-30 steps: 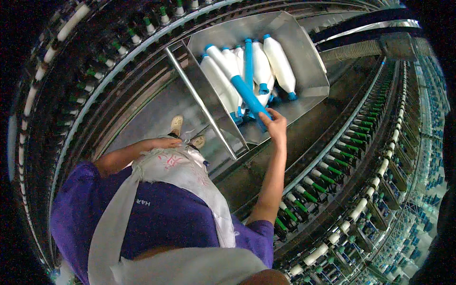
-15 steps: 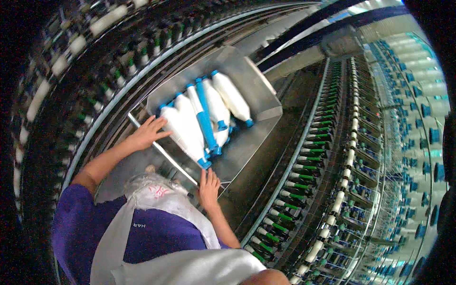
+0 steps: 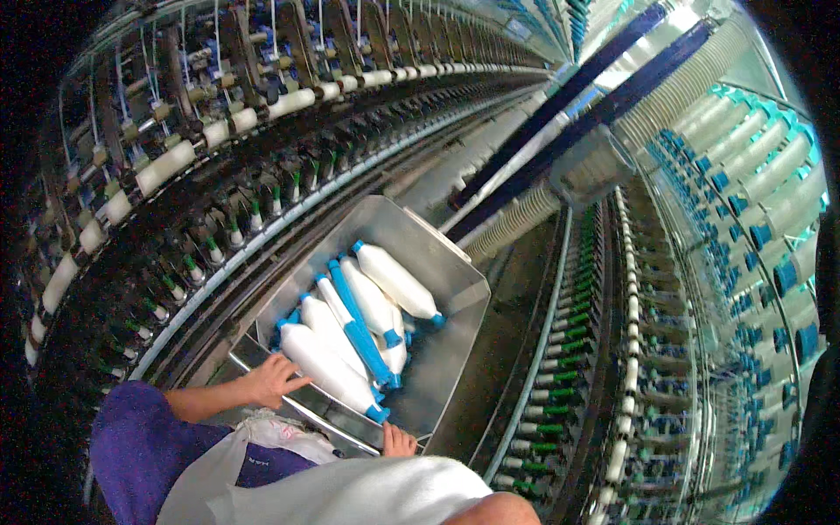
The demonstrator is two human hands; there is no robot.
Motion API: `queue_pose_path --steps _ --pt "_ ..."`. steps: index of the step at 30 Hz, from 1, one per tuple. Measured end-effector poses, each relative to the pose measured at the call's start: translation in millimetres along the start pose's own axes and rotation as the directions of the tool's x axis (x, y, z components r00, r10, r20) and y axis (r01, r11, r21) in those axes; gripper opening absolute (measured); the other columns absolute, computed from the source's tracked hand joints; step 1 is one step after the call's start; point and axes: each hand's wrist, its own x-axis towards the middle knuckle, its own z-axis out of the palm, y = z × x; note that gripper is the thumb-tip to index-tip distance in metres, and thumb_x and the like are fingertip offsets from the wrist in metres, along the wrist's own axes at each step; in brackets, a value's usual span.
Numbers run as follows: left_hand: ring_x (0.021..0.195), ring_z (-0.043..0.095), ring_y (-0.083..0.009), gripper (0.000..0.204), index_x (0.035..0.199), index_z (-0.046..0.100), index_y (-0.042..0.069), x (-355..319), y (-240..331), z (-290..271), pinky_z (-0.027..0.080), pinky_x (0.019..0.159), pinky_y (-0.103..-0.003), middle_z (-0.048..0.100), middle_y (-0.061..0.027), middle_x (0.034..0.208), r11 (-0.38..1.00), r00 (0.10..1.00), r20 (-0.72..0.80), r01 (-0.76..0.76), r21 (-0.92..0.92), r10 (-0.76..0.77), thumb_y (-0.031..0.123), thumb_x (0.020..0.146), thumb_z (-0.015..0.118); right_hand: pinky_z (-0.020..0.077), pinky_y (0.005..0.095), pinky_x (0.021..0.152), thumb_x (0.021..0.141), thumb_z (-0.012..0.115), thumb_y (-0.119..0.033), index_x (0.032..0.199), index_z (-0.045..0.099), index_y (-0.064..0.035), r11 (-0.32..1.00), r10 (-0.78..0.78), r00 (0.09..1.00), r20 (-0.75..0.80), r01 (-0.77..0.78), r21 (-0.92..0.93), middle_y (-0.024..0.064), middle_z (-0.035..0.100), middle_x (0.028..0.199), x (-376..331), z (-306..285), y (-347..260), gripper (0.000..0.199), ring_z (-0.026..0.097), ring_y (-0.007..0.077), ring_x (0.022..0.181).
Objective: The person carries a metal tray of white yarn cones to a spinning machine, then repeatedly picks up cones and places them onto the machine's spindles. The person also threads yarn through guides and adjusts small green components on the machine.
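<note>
In the head view, the one view we have, we see the metal bin (image 3: 462,308) just below the middle of the frame, with full white bobbins lying in it: the nearest white bobbin (image 3: 328,369) slants along the bin's lower-left side, and another white bobbin (image 3: 394,278) lies toward the upper right, apart from the rest. Between them we make out a slim blue tube (image 3: 345,289), and close beside it a second tube (image 3: 363,352) that is white at its upper end. Our left hand (image 3: 269,381), at the lower left of the bin, lies over the silvery rail (image 3: 308,416) with its fingers loosely spread and no bobbin in them. Our right hand (image 3: 400,440) is at the bin's lowest corner, fingers laid over the edge by the rail's end; its palm is hidden, so we cannot tell how far it closes. We judge the step in hand to be steadying or guiding the loaded bin rather than handling a single bobbin. The next move, as we read it, calls for firm, even pressure from both hands, keeping the bin clear of the spindle row (image 3: 214,249) at the left of the frame, the spindle row (image 3: 553,382) at the right, and the ribbed hose (image 3: 516,219) just above the bin.
</note>
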Motion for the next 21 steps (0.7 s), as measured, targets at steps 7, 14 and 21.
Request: queue_pose_path --steps 7,14,21 --pt "0.105 0.05 -0.0377 0.096 0.143 0.041 0.011 53 1 6 0.036 0.093 -0.054 0.05 -0.0222 0.118 0.998 0.998 -0.05 0.047 0.03 -0.046 0.026 0.055 0.074 0.0382 0.0482 0.091 0.069 0.067 -0.027 0.132 0.047 -0.0038 0.99 -0.138 0.99 0.0 0.138 -0.002 0.0107 0.054 0.116 47 -12 80 0.07 0.052 0.0287 0.102" --pt "0.109 0.046 -0.0344 0.102 0.145 0.037 0.013 103 -15 -17 0.032 0.098 -0.05 0.048 -0.0184 0.116 0.994 0.994 -0.03 0.1 -0.036 -0.102 0.024 0.051 0.074 0.0406 0.0481 0.088 0.082 0.058 -0.029 0.13 0.049 -0.0078 0.959 -0.218 0.972 -0.085 0.196 -0.206 0.0072 0.054 0.111 94 -2 127 0.054 0.052 0.0271 0.093" --pt "0.095 0.049 -0.0334 0.094 0.143 0.038 0.014 178 -75 -38 0.037 0.084 -0.048 0.05 -0.0151 0.099 0.993 0.993 -0.001 0.12 -0.003 -0.12 0.029 0.055 0.068 0.0315 0.0518 0.102 0.059 0.076 -0.026 0.135 0.041 -0.0022 0.998 -0.022 0.975 0.221 0.008 0.068 0.0161 0.05 0.127 168 -62 147 0.087 0.047 0.0358 0.114"
